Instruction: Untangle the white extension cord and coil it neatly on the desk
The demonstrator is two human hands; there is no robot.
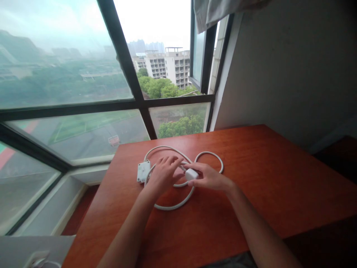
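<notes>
White plug (191, 174) sits between thumb and fingers of the right hand (208, 176), over the table (264, 167); whether the left hand (165, 172) grips the cord (170, 209), I cannot tell. Slack cord helps steady handling.

Left hand (164, 174), right hand (209, 177): bare. Forearms (129, 221): bare, tapering. Dark garment (237, 261): small patch at bottom edge, right of centre.

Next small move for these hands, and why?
I'd probably secure the white cable with the left hand: the right hand holds the white plug, while the cable lies in loose loops on the wooden table. Whether the left hand has any grip is unclear.
</notes>
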